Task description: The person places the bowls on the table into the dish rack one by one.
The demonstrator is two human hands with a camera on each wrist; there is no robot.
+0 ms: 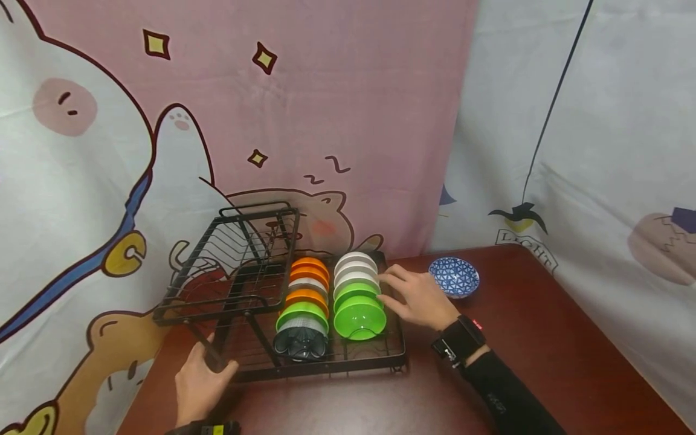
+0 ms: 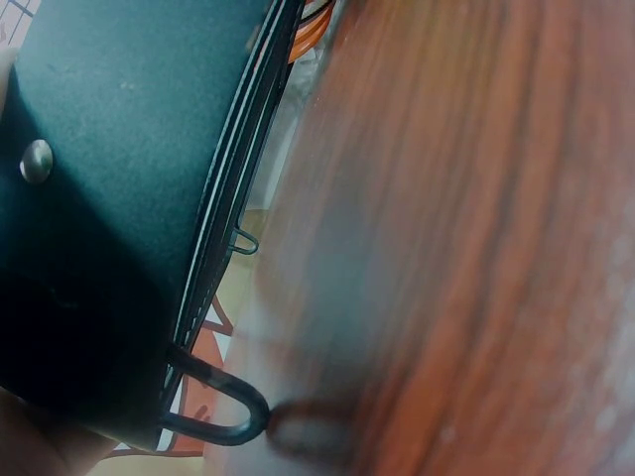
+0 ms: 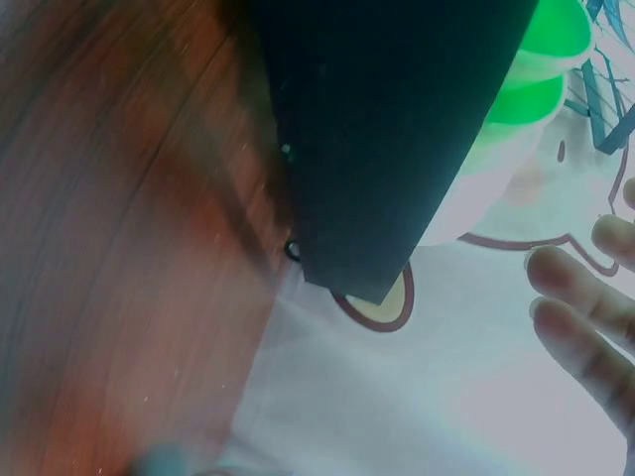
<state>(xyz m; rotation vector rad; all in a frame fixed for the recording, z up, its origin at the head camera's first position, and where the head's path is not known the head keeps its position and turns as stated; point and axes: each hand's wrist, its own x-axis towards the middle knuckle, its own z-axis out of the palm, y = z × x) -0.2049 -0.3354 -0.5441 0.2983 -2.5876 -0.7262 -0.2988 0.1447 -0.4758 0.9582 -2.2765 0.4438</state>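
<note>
A black two-level dish rack (image 1: 337, 367) stands on the table, its smaller upper shelf at the left. My left hand (image 1: 202, 380) grips the rack's front left corner, thumb at the front. In the left wrist view, the rack's dark side panel (image 2: 129, 149) fills the left. My right hand (image 1: 421, 297) is beside the right row of bowls, fingers extended and holding nothing. That row has green bowls (image 1: 360, 320) in front of white bowls (image 1: 356, 264). The other row holds orange bowls (image 1: 308, 297), a green bowl (image 1: 302, 309) and a dark scalloped bowl (image 1: 300, 344) in front.
A blue-and-white patterned bowl (image 1: 454, 277) sits on the reddish-brown table (image 1: 549, 326), right of the rack and beyond my right hand. Printed cloth (image 1: 375, 121) hangs behind the table and along its sides.
</note>
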